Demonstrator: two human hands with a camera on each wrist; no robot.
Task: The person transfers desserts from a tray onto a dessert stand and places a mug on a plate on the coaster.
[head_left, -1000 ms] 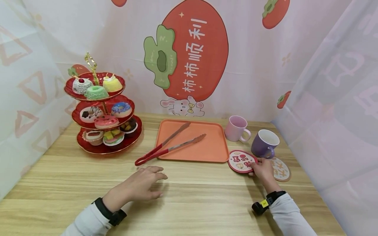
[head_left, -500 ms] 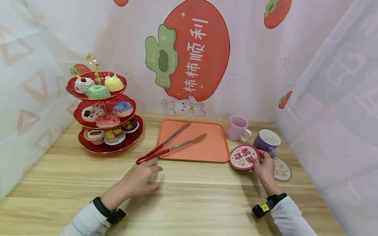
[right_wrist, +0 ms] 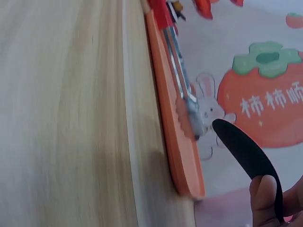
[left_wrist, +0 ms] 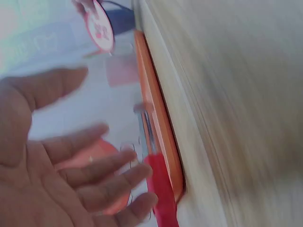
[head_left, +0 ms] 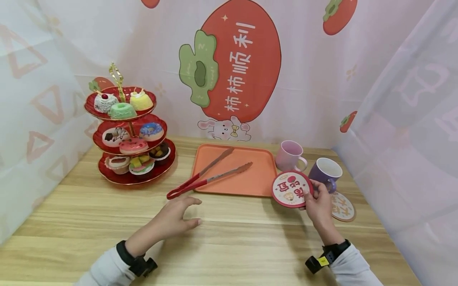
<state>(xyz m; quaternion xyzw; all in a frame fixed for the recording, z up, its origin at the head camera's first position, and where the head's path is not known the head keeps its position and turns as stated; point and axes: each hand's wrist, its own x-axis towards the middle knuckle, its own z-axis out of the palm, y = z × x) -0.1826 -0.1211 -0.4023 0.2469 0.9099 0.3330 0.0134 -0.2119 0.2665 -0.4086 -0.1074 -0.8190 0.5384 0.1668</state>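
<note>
Your right hand [head_left: 319, 204] pinches the red-rimmed coaster [head_left: 290, 190] by its edge, thumb on top, above the worktop [head_left: 232, 246] at the near right corner of the orange tray [head_left: 255, 174]; that hold probably serves to leave the printed face uncovered. Your left hand [head_left: 177, 216] holds nothing, its fingers spread just short of the tray's near left corner. The tongs [head_left: 195, 185] rest with their tips on the tray and handles past its near left edge, likely for easy reach. Beyond the tray's right side stand the pink mug [head_left: 288, 157] and purple mug [head_left: 320, 174], with a second coaster [head_left: 343, 206] flat farther right.

Your coaster is a thin, stiff-looking disc with a dark underside; the tray is a smooth, low-rimmed rectangle, and the tongs pair shiny metal arms with red grips.
</note>
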